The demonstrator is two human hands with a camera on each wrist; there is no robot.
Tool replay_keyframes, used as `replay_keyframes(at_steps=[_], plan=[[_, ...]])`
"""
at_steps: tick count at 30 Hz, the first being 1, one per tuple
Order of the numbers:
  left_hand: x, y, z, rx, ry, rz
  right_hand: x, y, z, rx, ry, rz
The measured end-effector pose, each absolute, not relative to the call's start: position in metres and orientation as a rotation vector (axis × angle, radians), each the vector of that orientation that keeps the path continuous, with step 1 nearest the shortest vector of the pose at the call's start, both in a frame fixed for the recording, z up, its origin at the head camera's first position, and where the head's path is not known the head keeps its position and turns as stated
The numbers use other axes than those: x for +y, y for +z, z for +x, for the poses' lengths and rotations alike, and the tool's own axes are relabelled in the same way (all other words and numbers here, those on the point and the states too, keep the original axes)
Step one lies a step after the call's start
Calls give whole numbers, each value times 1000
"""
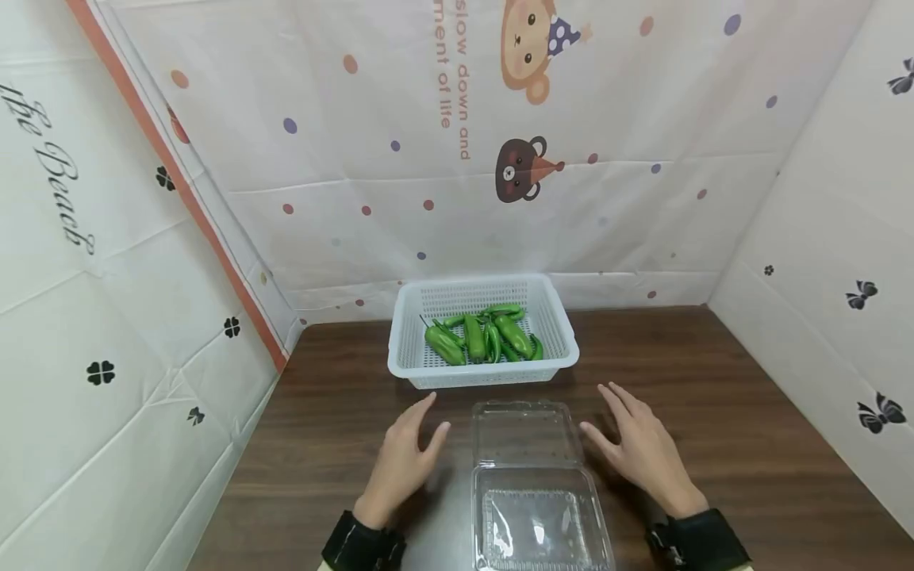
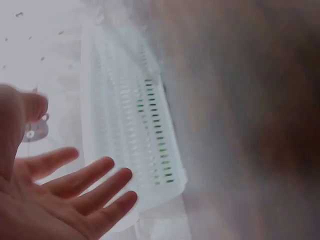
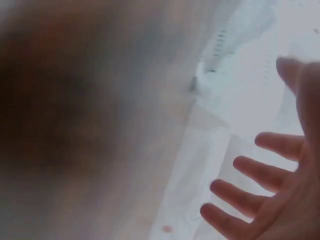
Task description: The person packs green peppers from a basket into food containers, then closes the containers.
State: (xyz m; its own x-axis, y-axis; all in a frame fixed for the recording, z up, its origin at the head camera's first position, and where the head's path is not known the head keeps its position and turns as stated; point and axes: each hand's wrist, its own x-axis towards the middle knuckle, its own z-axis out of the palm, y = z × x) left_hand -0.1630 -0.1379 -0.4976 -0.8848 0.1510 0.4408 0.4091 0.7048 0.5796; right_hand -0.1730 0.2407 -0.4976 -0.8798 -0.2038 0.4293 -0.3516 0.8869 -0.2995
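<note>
On a brown wood table (image 1: pixel 286 476), toward the back edge, sits a white plastic basket (image 1: pixel 485 376) w/ slotted walls. Inside it, a loose pile of green peppers (image 1: pixel 474 339), some plump, some thin, lying at diff. angles on the basket floor, mostly mid to front. Closer to the person, in front of the basket & a bit right of its centre, is a clear plastic box (image 1: pixel 528 436), hinged open: lid half on the far side nr the basket, base half on the near side, w/ light glinting off its bottom.

L hand (image 1: pixel 401 460) is empty, fingers relaxed & thumb spread off them, left of the box; fingertips nr the basket's front left part. R hand (image 1: pixel 643 452) is also empty, fingers loosely extended, thumb tip just beside the lid's right edge; can't tell if it touches. So the box lies btwn the two hands, neither gripping anything. Both wrists wear black bands (image 1: pixel 360 546).

L wrist view: spread fingers, basket beyond, bits of green thru the slots. R wrist view: fingers apart, basket partly visible, rest v. blurred.

Behind the table hangs a white sheet (image 1: pixel 607 222) w/ dots, lettering & 2 bear heads; side sheets carry clover prints (image 1: pixel 100 373) on the left, bow prints (image 1: pixel 881 414) on the right.
</note>
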Motion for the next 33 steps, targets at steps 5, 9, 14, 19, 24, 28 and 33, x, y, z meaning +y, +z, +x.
replay_keyframes(at_steps=[5,9,14,19,24,28,33], plan=[[-146,-484,-176,-2308,-1028,-406,231,-468,-189,-2467,578,499],[-150,-475,-185,-2248,-1011,-366,217,-440,-210,-2387,616,597],[-152,-465,-192,-2255,-1038,-318,193,-411,-236,-2443,625,714],[-155,-465,-199,-2273,-1052,-270,170,-398,-259,-2569,626,771],[-160,-469,-206,-2269,-1060,-238,152,-393,-279,-2667,635,813],[-163,-470,-212,-2299,-1089,-211,139,-389,-294,-2710,626,873],[-166,-471,-220,-2340,-1132,-181,122,-383,-314,-2752,644,934]])
